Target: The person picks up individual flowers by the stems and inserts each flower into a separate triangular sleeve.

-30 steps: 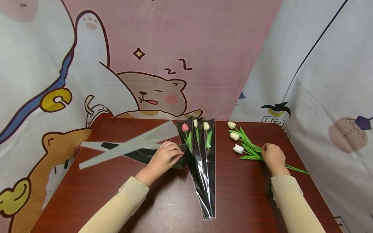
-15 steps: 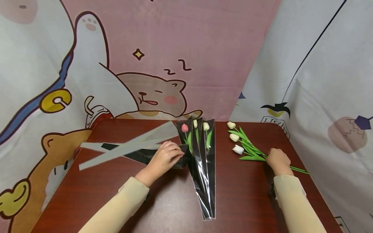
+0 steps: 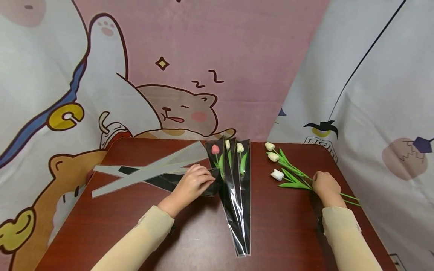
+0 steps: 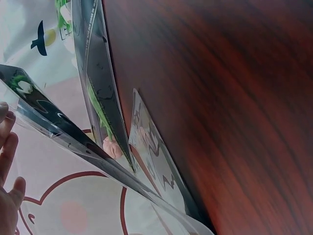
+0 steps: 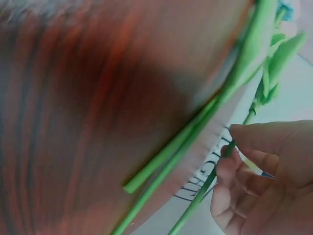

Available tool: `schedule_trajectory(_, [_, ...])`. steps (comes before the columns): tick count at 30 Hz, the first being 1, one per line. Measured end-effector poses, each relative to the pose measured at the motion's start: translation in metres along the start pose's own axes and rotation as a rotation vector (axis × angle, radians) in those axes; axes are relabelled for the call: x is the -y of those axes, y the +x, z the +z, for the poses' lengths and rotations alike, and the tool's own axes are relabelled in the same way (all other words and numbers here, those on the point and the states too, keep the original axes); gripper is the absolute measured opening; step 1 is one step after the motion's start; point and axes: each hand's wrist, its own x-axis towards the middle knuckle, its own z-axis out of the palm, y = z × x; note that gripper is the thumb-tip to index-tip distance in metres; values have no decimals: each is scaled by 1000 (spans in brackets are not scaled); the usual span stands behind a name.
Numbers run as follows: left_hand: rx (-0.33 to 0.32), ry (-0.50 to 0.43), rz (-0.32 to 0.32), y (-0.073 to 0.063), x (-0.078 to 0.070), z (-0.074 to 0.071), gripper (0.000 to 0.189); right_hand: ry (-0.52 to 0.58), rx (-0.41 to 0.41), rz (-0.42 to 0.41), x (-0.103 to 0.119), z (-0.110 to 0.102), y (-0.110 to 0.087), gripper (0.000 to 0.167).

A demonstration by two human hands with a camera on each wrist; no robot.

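Observation:
My left hand [image 3: 194,180] holds the mouth edge of a black-and-clear flower sleeve [image 3: 166,181], which lies toward the left of the table. In the left wrist view the fingers [image 4: 6,152] are at that sleeve's edge, partly cut off by the frame. On the right, my right hand [image 3: 326,188] is over the stems of several white tulips [image 3: 277,174] with green leaves. Seen from the right wrist, thumb and forefinger pinch one green stem [image 5: 198,198]; other stems [image 5: 168,159] lie beside it on the table.
Black sleeves [image 3: 239,210] with one pink and two white tulips lie at mid-table, just right of my left hand. Flat grey-and-clear sleeves [image 3: 145,175] cross each other at the left. A printed curtain [image 3: 264,67] hangs behind the brown table [image 3: 281,233].
My right hand has shifted a little to the right and toward me along the stems. The stems have spread apart slightly. My left hand and its sleeve have stayed put.

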Motion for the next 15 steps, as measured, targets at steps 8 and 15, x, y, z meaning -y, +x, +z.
schedule_trajectory(8, [13, 10, -7, 0, 0, -1, 9, 70, -214, -71, 25, -5, -8, 13])
schedule_trajectory(15, [6, 3, -1, 1, 1, -1, 9, 219, -441, -177, 65, -11, -21, 16])
